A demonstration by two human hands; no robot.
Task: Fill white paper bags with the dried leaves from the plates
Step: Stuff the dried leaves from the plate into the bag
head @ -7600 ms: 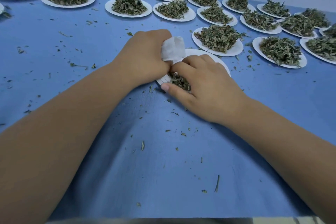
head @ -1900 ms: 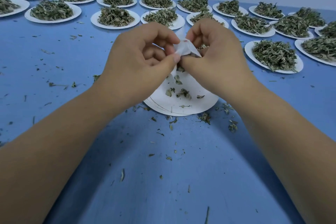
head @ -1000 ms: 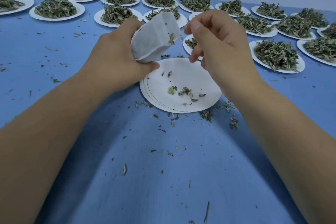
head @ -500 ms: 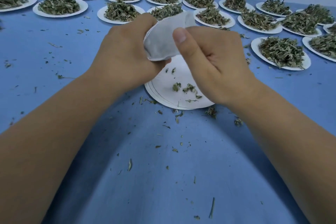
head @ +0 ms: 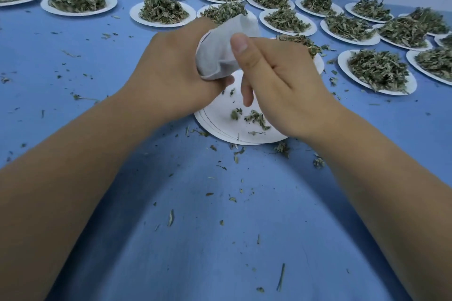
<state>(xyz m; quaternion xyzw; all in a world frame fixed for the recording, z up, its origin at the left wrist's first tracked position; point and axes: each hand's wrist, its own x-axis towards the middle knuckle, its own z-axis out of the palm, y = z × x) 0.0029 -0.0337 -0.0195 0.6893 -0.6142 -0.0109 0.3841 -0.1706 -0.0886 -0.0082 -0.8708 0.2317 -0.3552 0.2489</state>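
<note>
a: while we are holding the white paper bag (head: 220,54) above the near plate (head: 215,127), we are listing. item one: left hand (head: 171,73), fingers curling round the bag's lower end, gripping it.
b: item two: right hand (head: 281,85), thumb lying straight against the bag, one finger hanging loose, gripping nothing.
a: step, we are judging: settling the fill.
b: next, we are needing a fine pinch for the few dried leaves (head: 255,117) lying on that plate.

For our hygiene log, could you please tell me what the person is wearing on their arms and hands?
Nothing is worn: the left hand and right hand are ungloved, without visible rings, and both forearms are bare, with no sleeve, watch or band in view.
</note>
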